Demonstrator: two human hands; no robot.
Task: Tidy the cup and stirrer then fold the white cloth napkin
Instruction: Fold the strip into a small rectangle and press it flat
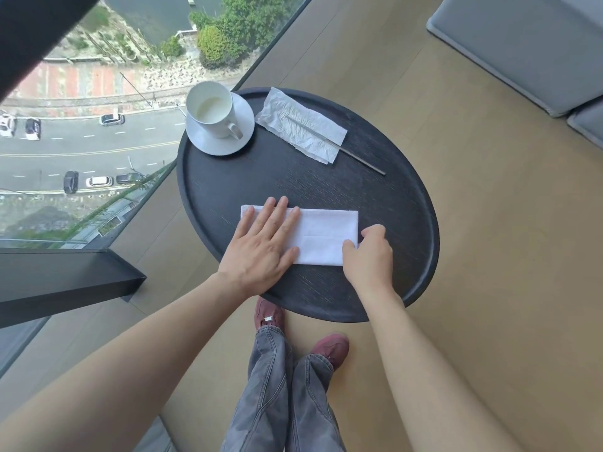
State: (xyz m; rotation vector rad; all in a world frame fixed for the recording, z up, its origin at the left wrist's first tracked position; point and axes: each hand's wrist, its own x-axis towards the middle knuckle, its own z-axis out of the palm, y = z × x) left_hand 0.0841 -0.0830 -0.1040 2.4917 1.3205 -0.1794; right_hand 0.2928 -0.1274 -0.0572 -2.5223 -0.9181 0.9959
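Left to right: the cup [210, 109] stands on its saucer [219, 127] at the far left rim of the round black table [375, 207]; the stirrer [336, 145] lies across a paper tissue [300, 128] beside it. Nearer us, our left hand [261, 243] lies flat and open, pressing the white cloth napkin [321, 236], already a narrow rectangle. Our right hand [370, 252] pinches its right edge between curled fingers. We judge the cloth light and limp (it slides on smooth wood), best taken at corners and edges.
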